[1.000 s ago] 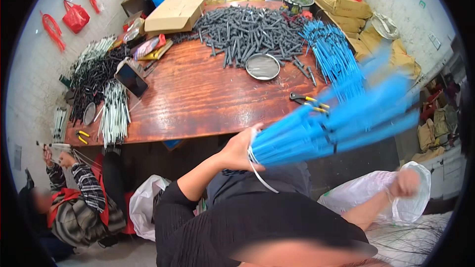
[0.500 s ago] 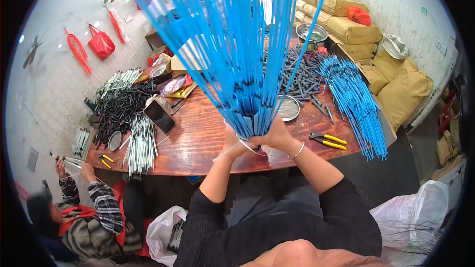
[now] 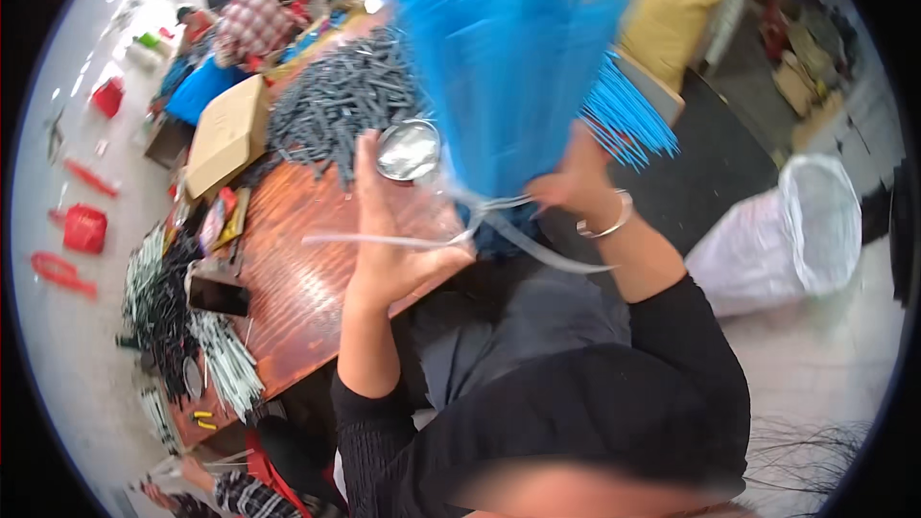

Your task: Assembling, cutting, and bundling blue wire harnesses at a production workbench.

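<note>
A large bundle of long blue strips (image 3: pixel 508 77), blurred by motion, stands upright in front of me. A white tie strap (image 3: pixel 494 203) is wound around its lower end, with loose tails trailing to both sides. My right hand (image 3: pixel 574 182) is closed around the right side of the bundle's base, a bangle on its wrist. At the left of the bundle my left hand (image 3: pixel 382 254) is open, fingers stretched up and thumb pointing toward the strap. One strap tail crosses at its palm, and the hand does not grip the strips.
On the wooden table (image 3: pixel 297 230) lie grey rod-like pieces (image 3: pixel 336 86), a round metal dish (image 3: pixel 410 153), more blue strips (image 3: pixel 628 115), a phone (image 3: pixel 219 295) and pale green strips (image 3: pixel 228 364). A white sack (image 3: pixel 758 240) stands at right. A co-worker's hand (image 3: pixel 197 473) shows lower left.
My view and body have turned right, the bundle swinging with me toward the table's right end. My left hand has let go of the bundle's base and opened beside it.
</note>
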A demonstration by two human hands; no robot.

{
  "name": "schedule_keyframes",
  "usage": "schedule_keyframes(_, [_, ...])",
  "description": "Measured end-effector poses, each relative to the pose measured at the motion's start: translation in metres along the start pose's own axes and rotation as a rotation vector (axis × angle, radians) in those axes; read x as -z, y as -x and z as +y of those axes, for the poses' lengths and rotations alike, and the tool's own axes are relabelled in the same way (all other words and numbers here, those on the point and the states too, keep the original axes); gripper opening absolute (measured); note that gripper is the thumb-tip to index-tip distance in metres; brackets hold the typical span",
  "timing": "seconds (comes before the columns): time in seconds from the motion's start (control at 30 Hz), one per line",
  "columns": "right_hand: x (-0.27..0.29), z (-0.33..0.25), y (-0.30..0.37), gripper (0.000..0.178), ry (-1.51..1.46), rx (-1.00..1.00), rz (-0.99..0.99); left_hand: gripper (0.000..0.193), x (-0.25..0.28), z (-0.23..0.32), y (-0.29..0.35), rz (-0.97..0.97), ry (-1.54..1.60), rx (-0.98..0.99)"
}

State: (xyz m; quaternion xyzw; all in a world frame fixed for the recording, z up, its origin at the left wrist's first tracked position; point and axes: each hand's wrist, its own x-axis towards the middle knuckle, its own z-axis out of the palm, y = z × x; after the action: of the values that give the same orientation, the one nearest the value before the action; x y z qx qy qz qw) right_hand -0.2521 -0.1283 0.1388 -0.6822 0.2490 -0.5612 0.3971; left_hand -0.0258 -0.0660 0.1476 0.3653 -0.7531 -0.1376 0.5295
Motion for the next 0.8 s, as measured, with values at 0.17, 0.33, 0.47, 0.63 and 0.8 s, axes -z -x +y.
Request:
schedule_keyframes(0.17, [0.176,-0.003,0.130,0.073,-0.129,0.003,0.677,0.114,-0.031,-0.045,0.042,-0.158,-0.560,0.225])
schedule_keyframes(0.33, [0.277,0.058,0.262,0.069,0.306,-0.239,1.097,0.102,-0.077,-0.053,0.101,-0.617,-0.870,0.335])
schedule_keyframes(0.47, [0.258,0.132,0.312,0.061,0.391,-0.488,1.172,0.092,-0.086,-0.082,0.130,-0.464,-0.991,0.257])
schedule_keyframes(0.63, [0.190,0.226,0.284,0.053,0.088,-0.609,1.196,0.080,-0.089,-0.089,0.133,-0.443,-1.086,0.275])
schedule_keyframes(0.8, [0.107,0.332,0.232,0.066,-0.141,-0.913,0.826,0.078,-0.096,-0.089,0.131,-0.457,-1.110,0.293])
